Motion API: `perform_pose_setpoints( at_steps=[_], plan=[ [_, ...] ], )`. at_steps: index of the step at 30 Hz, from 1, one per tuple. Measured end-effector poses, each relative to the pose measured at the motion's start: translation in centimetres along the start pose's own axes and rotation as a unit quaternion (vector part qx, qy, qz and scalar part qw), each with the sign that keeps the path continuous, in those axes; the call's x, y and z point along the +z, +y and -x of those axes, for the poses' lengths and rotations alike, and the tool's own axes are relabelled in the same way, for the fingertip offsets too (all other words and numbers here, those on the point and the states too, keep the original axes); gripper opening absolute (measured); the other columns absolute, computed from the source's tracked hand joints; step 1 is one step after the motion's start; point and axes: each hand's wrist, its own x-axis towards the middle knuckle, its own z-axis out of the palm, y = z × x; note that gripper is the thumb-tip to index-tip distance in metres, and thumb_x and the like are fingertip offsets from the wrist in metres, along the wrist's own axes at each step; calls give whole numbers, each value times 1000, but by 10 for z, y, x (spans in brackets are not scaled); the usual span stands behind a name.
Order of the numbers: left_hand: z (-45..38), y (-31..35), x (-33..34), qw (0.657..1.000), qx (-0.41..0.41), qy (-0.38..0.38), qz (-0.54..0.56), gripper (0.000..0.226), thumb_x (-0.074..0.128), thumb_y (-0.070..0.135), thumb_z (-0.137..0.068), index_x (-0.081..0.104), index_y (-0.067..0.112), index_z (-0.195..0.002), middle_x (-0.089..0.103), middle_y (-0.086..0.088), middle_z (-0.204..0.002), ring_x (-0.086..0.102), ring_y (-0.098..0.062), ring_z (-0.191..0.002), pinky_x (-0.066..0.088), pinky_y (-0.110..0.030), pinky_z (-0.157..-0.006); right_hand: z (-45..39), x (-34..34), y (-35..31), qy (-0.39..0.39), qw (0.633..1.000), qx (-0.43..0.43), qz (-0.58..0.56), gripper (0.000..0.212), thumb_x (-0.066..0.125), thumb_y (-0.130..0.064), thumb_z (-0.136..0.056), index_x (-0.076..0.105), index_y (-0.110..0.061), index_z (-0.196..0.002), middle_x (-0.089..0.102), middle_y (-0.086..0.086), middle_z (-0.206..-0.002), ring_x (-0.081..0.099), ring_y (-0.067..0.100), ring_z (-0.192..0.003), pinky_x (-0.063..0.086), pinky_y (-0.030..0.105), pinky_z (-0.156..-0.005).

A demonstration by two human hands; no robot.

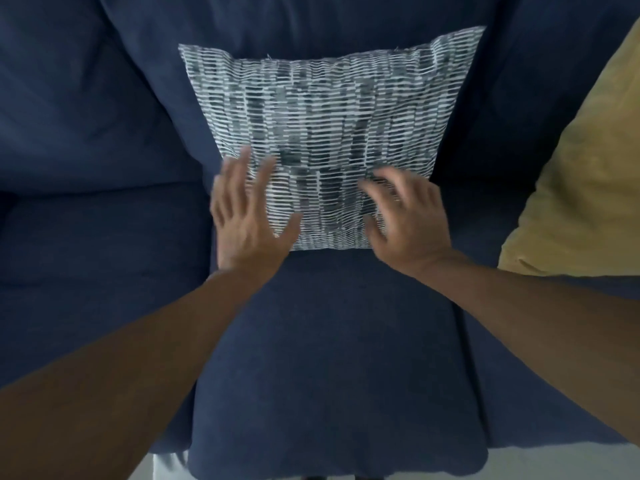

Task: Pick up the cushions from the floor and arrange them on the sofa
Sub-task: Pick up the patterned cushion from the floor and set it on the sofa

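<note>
A grey-and-white patterned cushion (329, 133) leans upright against the back of the dark blue sofa (329, 341), standing on the middle seat. My left hand (247, 216) lies flat with fingers spread over the cushion's lower left corner. My right hand (405, 216) hovers at the lower right corner, fingers curled and apart, blurred by motion. Neither hand grips the cushion. A mustard yellow cushion (585, 174) rests on the right seat against the sofa back.
The left seat (97, 271) and left back pad of the sofa bear nothing. A strip of pale floor (554, 462) shows below the front edge of the seats.
</note>
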Motion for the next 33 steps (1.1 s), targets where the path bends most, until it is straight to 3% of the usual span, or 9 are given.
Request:
perform_pose_setpoints(
  at_steps=[2,3,6,10,15,21,25,28,33],
  plan=[
    [-7,7,8,982,149,-61,-94,88,60,53,-98,16,18,-166,15,-13,-173,13,-41,-160,8,-56,-129,-18,1,-17,-36,994,-80,71,66,59,-31,-91,53,-11,-154,42,16,-166,38,39,-151,35,61,-118],
    [-12,11,13,969,184,-92,-137,94,59,55,-98,8,17,-167,12,-11,-175,11,-40,-161,6,-55,-130,-26,3,-24,-62,989,-92,103,72,56,-35,-92,45,-10,-159,31,14,-172,29,39,-158,27,61,-124],
    [-32,13,24,942,198,-134,-235,104,50,63,-98,-9,12,-166,-5,-9,-176,-1,-35,-162,0,-54,-131,-40,12,-24,-124,979,-58,151,86,48,-49,-97,22,-9,-168,6,12,-179,6,36,-164,10,63,-129],
    [-64,-3,22,918,186,-151,-315,93,26,68,-103,-23,16,-163,-22,-6,-174,-13,-30,-162,-9,-56,-127,-48,18,4,-158,971,1,178,92,40,-61,-103,-5,-17,-170,-12,9,-178,-7,30,-165,5,67,-128],
    [-74,-31,10,929,134,-122,-323,78,22,55,-109,-25,23,-163,-22,-7,-174,-12,-31,-162,-10,-59,-125,-45,11,38,-174,964,14,202,90,41,-60,-105,-12,-25,-169,-17,9,-177,-8,30,-165,8,69,-127],
    [-39,-30,5,954,30,-87,-286,78,30,39,-112,-30,19,-159,-18,-11,-174,-7,-35,-162,-11,-59,-124,-14,2,34,-142,969,145,142,91,46,-48,-104,-8,-15,-170,-12,20,-176,-4,40,-164,7,69,-127],
    [5,-5,17,962,89,-121,-230,81,30,36,-112,-34,14,-155,-38,-8,-165,-15,-33,-161,-23,-53,-122,20,14,-11,-146,982,29,119,92,52,-37,-100,0,-8,-170,-6,17,-177,-3,37,-164,1,66,-128],
    [36,4,36,944,175,-173,-218,90,38,32,-108,-36,12,-156,-46,-6,-161,-29,-27,-155,-17,-52,-127,39,36,-40,-223,967,-59,112,92,52,-39,-100,-4,-16,-170,-17,7,-176,-14,28,-163,-14,60,-128],
    [38,-9,52,903,217,-232,-289,95,44,34,-105,-31,14,-159,-46,-7,-160,-25,-26,-157,-25,-52,-121,34,54,-31,-310,942,-40,125,92,50,-43,-102,-11,-30,-169,-33,-1,-169,-27,28,-159,-14,65,-126]
  ],
)
